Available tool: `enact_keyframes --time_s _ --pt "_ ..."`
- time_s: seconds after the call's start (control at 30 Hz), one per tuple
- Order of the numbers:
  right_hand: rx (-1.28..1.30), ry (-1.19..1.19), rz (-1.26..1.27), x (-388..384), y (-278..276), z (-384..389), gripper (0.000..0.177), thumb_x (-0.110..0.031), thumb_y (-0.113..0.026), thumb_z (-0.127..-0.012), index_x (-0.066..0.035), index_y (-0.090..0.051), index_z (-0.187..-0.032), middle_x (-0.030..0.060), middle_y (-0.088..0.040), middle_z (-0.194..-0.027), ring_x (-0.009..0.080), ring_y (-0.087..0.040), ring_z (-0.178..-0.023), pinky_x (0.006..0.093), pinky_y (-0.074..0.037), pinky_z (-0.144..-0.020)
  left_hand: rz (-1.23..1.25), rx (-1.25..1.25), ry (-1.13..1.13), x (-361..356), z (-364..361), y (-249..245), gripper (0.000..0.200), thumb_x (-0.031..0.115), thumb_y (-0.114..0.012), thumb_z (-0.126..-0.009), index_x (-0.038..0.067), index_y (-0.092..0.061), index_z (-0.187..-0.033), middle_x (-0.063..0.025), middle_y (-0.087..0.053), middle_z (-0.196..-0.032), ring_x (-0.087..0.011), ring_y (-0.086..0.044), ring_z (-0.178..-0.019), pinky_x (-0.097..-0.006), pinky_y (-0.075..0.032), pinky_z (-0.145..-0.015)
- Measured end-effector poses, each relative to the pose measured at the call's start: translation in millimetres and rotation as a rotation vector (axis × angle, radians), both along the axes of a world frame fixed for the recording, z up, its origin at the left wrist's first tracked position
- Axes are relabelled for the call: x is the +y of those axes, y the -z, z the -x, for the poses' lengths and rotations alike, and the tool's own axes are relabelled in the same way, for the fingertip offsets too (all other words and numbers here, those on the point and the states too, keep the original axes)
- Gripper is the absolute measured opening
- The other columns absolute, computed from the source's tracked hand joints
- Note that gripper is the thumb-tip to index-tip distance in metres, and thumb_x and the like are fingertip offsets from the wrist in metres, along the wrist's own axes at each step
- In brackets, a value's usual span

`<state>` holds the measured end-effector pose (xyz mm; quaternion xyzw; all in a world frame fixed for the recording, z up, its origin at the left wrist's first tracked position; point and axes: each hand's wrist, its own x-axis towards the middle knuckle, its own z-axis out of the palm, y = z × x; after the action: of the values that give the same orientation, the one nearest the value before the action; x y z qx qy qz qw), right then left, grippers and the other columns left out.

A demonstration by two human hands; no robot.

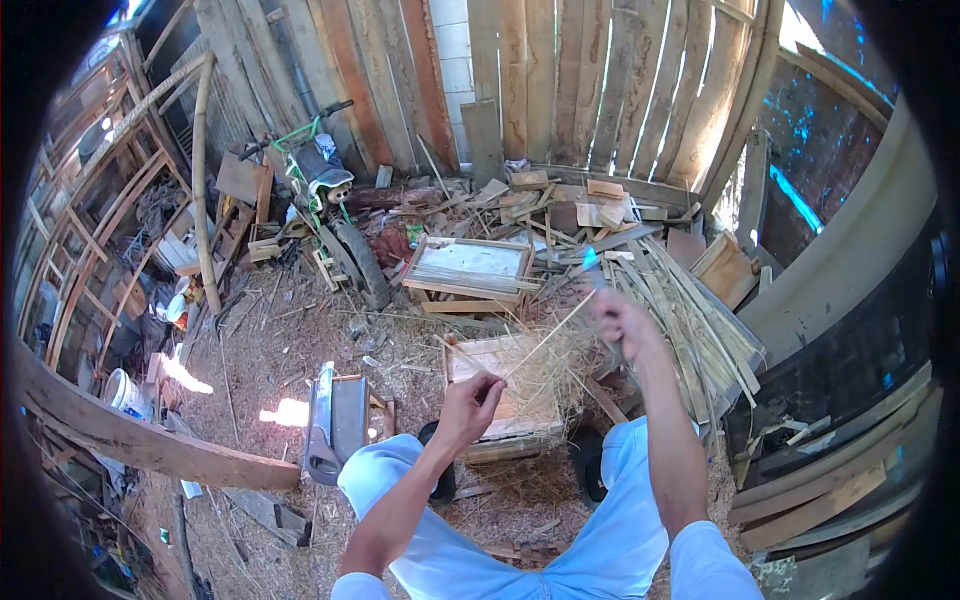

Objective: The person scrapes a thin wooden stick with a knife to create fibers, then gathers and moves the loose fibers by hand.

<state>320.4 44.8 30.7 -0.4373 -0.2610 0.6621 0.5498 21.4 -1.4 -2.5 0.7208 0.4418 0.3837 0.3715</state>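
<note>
My left hand (474,408) is closed in a pinch on one end of a thin pale bamboo strip (552,334), which slants up and away to the right. At the strip's far end, my right hand (627,325) is raised, its fingers wrapped round a knife (592,268) whose blade points up and catches a blue glint. The knife's handle is hidden in the fist. Below both hands, between my knees, stands a low wooden box (515,433). Curly fine shavings (553,367) heap over its right side.
A handsaw (321,440) leans on a small stool (349,405) left of my knee. Ahead, thin strips lie across a framed tray (470,262). Beyond are a small bike (335,215) and scrap wood (560,205). Long split strips (690,335) lie at right, a beam (160,440) at left.
</note>
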Motion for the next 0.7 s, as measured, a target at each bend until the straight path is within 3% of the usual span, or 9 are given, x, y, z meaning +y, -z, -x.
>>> enact_keyframes --time_s 0.03,0.17,0.23,0.3,0.37,0.53,0.6,0.63,0.7 --pt "-0.01 0.153 -0.019 4 0 -17 0.023 -0.015 -0.046 -0.093 -0.002 -0.055 -0.109 -0.0037 -0.045 -0.069 0.0014 -0.03 -0.046 0.0157 -0.024 -0.037 -0.007 -0.004 -0.008 0 7 8 0.014 0.013 -0.061 -0.088 0.0 -0.065 -0.089 0.0011 -0.053 -0.059 -0.0044 -0.041 -0.054 -0.0227 -0.032 -0.048" --pt "-0.129 0.299 -0.133 -2 2 -38 0.024 -0.018 -0.046 -0.093 -0.004 -0.055 -0.111 -0.0023 -0.048 -0.071 0.0016 -0.032 -0.045 0.016 -0.025 -0.037 0.067 -0.098 -0.072 7 25 19 0.018 0.016 -0.058 -0.09 0.0 -0.065 -0.089 0.0026 -0.052 -0.062 -0.004 -0.041 -0.055 -0.0218 -0.032 -0.049" --pt "-0.193 -0.001 0.001 -23 -10 7 0.025 -0.02 -0.047 -0.094 -0.006 -0.054 -0.113 -0.0002 -0.051 -0.073 0.0021 -0.034 -0.046 0.0159 -0.027 -0.037 0.119 -0.072 -0.053 13 18 19 0.019 0.017 -0.057 -0.091 0.0 -0.065 -0.09 0.0033 -0.052 -0.064 -0.0039 -0.041 -0.056 -0.0215 -0.032 -0.049" --pt "-0.152 -0.159 -0.019 -34 -1 51 0.027 -0.022 -0.049 -0.094 -0.006 -0.052 -0.116 0.0026 -0.054 -0.076 0.0031 -0.035 -0.045 0.0161 -0.029 -0.038 0.273 -0.165 0.017 21 11 28 0.023 0.021 -0.054 -0.092 0.0 -0.064 -0.091 0.0024 -0.05 -0.061 -0.0039 -0.042 -0.056 -0.0219 -0.034 -0.05" --pt "-0.279 -0.333 -0.028 -45 -2 93 0.031 -0.021 -0.046 -0.095 -0.006 -0.047 -0.123 0.0026 -0.052 -0.074 0.0027 -0.033 -0.044 0.0147 -0.027 -0.038 0.316 -0.217 0.041 19 6 17 0.022 0.02 -0.053 -0.093 0.001 -0.064 -0.092 0.004 -0.047 -0.062 -0.0036 -0.039 -0.055 -0.0214 -0.031 -0.049" --pt "-0.136 -0.156 0.055 -33 15 101 0.026 -0.021 -0.047 -0.095 -0.004 -0.048 -0.115 0.0063 -0.056 -0.077 0.0041 -0.036 -0.045 0.0168 -0.031 -0.038 0.432 -0.35 0.083 17 6 5 0.021 0.021 -0.051 -0.095 0.003 -0.062 -0.094 0.0056 -0.044 -0.064 -0.0027 -0.034 -0.051 -0.0195 -0.027 -0.046" --pt "-0.074 0.108 0.008 -29 8 89 0.027 -0.021 -0.046 -0.096 -0.006 -0.046 -0.119 0.005 -0.054 -0.075 0.0042 -0.035 -0.045 0.0163 -0.03 -0.038 0.567 -0.471 0.085 18 7 6 0.02 0.021 -0.049 -0.096 0.004 -0.06 -0.093 0.0059 -0.043 -0.064 -0.0016 -0.031 -0.049 -0.0184 -0.023 -0.043" --pt "0.018 0.124 -0.023 -28 6 84 0.03 -0.021 -0.045 -0.096 -0.008 -0.045 -0.123 0.0043 -0.053 -0.075 0.0041 -0.035 -0.045 0.016 -0.029 -0.038 0.589 -0.493 0.094 21 8 9 0.02 0.021 -0.048 -0.096 0.005 -0.06 -0.094 0.0062 -0.043 -0.063 -0.0012 -0.03 -0.047 -0.018 -0.022 -0.041" --pt "-0.039 0.044 -0.065 -34 -7 81 0.031 -0.021 -0.046 -0.096 -0.009 -0.044 -0.124 0.0042 -0.053 -0.075 0.0039 -0.035 -0.045 0.0161 -0.029 -0.038 0.579 -0.466 0.091 22 7 9 0.02 0.021 -0.048 -0.096 0.005 -0.06 -0.094 0.0061 -0.043 -0.063 -0.0011 -0.03 -0.047 -0.018 -0.021 -0.04"
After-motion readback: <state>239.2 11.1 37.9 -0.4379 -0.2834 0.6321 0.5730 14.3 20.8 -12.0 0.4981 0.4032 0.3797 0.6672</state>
